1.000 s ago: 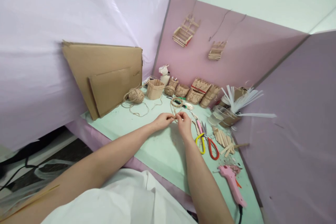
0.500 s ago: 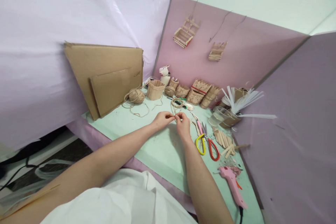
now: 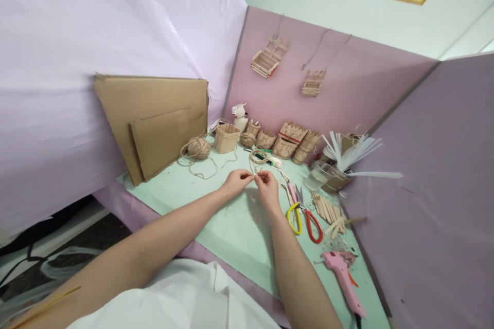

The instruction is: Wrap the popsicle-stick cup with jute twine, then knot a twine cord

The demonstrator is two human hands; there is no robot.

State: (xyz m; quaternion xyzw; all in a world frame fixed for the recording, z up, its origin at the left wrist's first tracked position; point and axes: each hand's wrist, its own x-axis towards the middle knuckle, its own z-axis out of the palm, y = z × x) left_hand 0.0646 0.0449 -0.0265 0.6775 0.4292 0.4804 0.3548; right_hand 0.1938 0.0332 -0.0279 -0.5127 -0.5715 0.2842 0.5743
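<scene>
Over the pale green tabletop, my left hand (image 3: 236, 182) and my right hand (image 3: 267, 188) meet fingertip to fingertip, each closed in a pinch. Between them is a thin piece of jute twine (image 3: 251, 166), mostly covered by the fingers. It runs back to a loose loop lying just beyond the hands. Green-handled pliers (image 3: 264, 158) lie partly under that loop. Right of my right hand are scissors (image 3: 304, 211) with one yellow and one red handle, beside a pink-handled tool (image 3: 292, 193).
Behind stand a twine ball (image 3: 198, 148), a wooden-stick basket (image 3: 227, 139) and several small stick containers. Cardboard sheets (image 3: 165, 128) lean at left. On the right are a clear cup (image 3: 317, 176), white glue sticks (image 3: 353, 153), loose wooden sticks (image 3: 328, 209) and a pink glue gun (image 3: 343, 280).
The view has tilted up slightly, so everything sits a little lower. Both hands keep their pinch at the twine, with hardly any movement over the table.
</scene>
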